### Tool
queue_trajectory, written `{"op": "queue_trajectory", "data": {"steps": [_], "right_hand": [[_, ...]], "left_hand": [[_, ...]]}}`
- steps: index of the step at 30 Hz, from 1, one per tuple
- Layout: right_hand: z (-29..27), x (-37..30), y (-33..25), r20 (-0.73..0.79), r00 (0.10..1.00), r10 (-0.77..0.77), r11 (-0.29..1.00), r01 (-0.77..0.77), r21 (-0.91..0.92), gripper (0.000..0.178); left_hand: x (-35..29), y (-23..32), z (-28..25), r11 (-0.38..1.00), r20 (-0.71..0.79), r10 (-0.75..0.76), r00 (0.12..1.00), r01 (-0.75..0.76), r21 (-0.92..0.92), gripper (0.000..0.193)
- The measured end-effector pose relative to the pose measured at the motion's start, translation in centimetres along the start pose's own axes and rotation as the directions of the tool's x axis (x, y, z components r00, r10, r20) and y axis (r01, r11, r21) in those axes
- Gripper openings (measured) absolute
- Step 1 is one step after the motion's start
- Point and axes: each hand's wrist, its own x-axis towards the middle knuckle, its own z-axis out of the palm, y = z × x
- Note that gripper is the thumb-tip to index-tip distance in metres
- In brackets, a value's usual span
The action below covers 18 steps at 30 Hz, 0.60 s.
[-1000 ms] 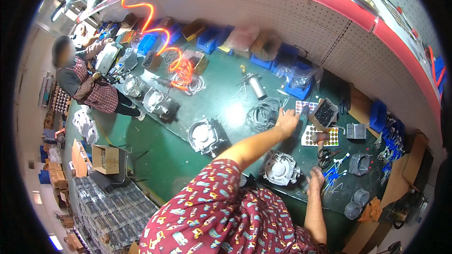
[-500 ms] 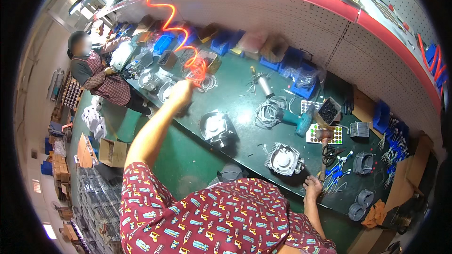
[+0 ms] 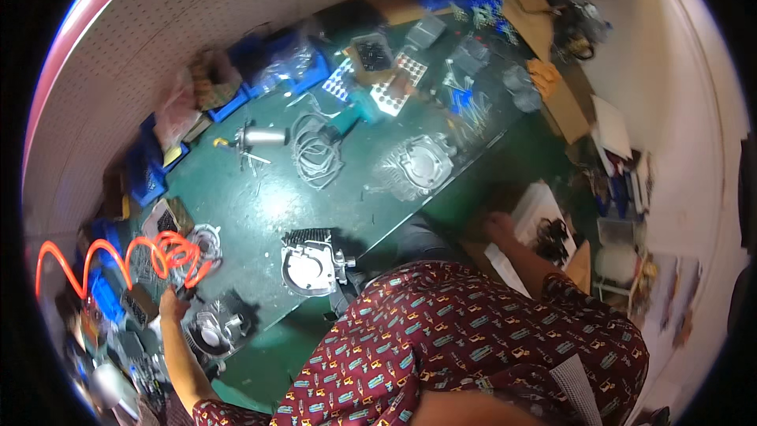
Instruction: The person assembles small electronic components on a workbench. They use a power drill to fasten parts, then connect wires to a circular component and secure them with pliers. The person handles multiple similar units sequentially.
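Observation:
My left hand (image 3: 173, 304) is reached out at the left end of the green bench, closed beside the coiled orange air hose (image 3: 183, 255). Its fingers wrap something dark that I cannot make out. Just below that hand is a cast metal housing (image 3: 211, 331) with a round opening. A second finned housing (image 3: 309, 265) sits nearer the middle of the bench, and a third (image 3: 426, 164) lies farther right. My right hand (image 3: 498, 227) hangs off the bench's front edge, blurred, near an open box (image 3: 539, 203) with black parts in it. Its fingers are too smeared to read.
A teal power tool (image 3: 345, 120) and its coiled grey cord (image 3: 314, 156) lie mid-bench near a silver cylindrical tool (image 3: 265, 136). Blue bins (image 3: 307, 71) line the back. A carton of small black parts (image 3: 371, 59) and dotted sheets (image 3: 400, 85) stand toward the far right.
The view has swung to the right. My right hand has left the bench edge and moved to the box beside it. My left hand stays by the orange hose.

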Motion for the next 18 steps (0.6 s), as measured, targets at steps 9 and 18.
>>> {"op": "queue_trajectory", "data": {"steps": [9,18], "right_hand": [[-4.3,-12.9,-9.7,0.182,0.955,0.236,0.971,-0.238,-0.009,0.023],[-1.7,-7.1,-17.7,0.12,0.988,0.1,0.963,-0.127,0.237,0.024]], "left_hand": [[1.4,6.3,-2.7,0.945,0.263,0.042,0.964,-0.123,0.302,0.049],[0.3,3.5,-4.9,0.931,0.185,0.281,0.942,-0.314,0.186,0.046]]}}
